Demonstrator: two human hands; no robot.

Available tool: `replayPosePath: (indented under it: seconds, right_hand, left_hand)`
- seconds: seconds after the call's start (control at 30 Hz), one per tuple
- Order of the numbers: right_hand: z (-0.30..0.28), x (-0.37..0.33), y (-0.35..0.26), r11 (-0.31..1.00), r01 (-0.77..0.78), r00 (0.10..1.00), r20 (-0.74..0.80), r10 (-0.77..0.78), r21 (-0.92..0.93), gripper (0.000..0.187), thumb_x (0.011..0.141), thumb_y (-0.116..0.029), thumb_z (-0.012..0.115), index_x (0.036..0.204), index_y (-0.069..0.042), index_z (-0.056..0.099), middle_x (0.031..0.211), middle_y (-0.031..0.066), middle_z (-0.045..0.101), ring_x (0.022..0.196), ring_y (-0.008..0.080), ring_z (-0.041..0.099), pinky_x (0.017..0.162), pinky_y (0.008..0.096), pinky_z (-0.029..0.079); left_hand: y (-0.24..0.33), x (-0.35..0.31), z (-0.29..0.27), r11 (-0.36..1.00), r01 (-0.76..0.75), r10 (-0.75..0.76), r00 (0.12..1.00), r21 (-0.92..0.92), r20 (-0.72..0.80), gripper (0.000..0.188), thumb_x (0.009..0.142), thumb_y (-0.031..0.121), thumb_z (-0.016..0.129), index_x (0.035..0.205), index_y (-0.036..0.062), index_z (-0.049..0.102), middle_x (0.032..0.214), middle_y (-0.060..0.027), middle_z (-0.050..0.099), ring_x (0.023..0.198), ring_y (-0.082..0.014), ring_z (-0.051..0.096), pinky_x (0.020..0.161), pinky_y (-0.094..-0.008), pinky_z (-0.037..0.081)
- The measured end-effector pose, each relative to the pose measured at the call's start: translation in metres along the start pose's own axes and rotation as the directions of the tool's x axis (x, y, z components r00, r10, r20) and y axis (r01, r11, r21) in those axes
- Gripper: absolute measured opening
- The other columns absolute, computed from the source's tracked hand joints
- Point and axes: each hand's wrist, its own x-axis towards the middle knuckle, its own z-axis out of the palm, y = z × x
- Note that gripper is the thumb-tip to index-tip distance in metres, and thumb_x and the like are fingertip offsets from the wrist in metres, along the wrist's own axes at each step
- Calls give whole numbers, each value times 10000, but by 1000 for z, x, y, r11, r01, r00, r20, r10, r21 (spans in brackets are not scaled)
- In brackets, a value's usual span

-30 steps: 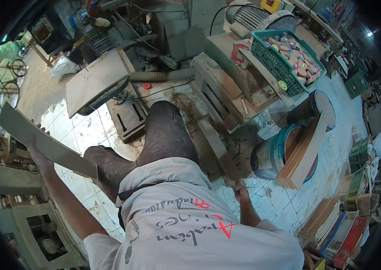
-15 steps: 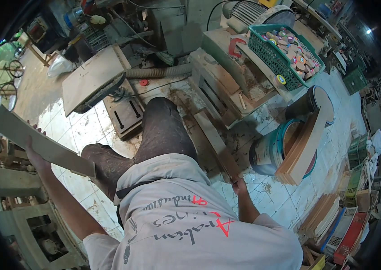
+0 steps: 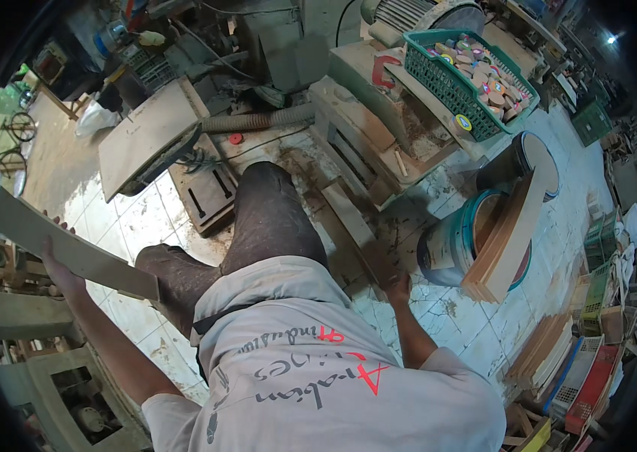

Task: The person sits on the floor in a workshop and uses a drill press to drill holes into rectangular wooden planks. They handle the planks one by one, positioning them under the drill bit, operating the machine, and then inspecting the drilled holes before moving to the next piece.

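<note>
A flat pale wooden board (image 3: 77, 248) slants across the left side, its lower end over my thigh. My left hand (image 3: 62, 267) is closed around it, with the thumb on the near face and fingertips showing beyond the far edge. On the right, my right hand (image 3: 397, 286) is at the near end of a long narrow wooden plank (image 3: 348, 218). Its fingers reach over the shadowed end of the plank. They blur into the dark wood, so whether they grip it cannot be made out.
Thin boards (image 3: 510, 241) lie stacked across a bucket (image 3: 446, 245), with a dark bucket (image 3: 510, 162) behind. A green basket (image 3: 439, 87) of small wooden pieces sits on a dusty machine (image 3: 367, 90). Ahead-left is a tilted flat panel (image 3: 149, 135). A ribbed hose (image 3: 266, 120) crosses the floor.
My right hand has shifted forward, its fingers now further over the plank's end. My left hand still holds the board in nearly the same place. The whole view has shifted slightly.
</note>
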Motion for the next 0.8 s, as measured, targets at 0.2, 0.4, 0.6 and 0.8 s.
replayPosePath:
  seconds: [0.2,0.4,0.6,0.8]
  right_hand:
    - [47,16,49,934,-339,939,20,343,-113,741,685,-297,793,1301,-99,432,1300,147,489,1195,353,482,930,477,439]
    - [8,13,-28,802,-219,933,122,340,-556,649,741,-248,768,1290,-109,453,1302,129,491,1188,319,495,924,474,458]
    - [-18,5,-113,911,36,993,-92,-80,-410,428,807,-261,724,1158,-39,624,1094,163,655,1040,302,623,873,388,494]
    - [-216,23,-308,933,354,906,221,-361,72,284,842,-217,680,1012,11,674,949,153,700,910,278,675,811,356,514]
  left_hand:
    - [8,5,22,1000,1,0,999,-7,43,543,947,338,442,1396,35,398,1189,-112,558,1070,-204,529,947,-363,431]
    - [-17,12,-14,999,25,-25,1000,-36,-1,525,956,341,431,1379,31,398,1228,-117,545,1098,-213,528,971,-389,421]
    - [-16,18,-27,994,69,-74,995,-82,-63,524,972,333,402,1408,45,373,1322,-119,501,1196,-222,466,1051,-386,343]
    - [-15,16,-11,994,52,-56,998,-93,-40,549,984,380,412,1422,52,366,1318,-110,492,1228,-224,442,1050,-380,339]
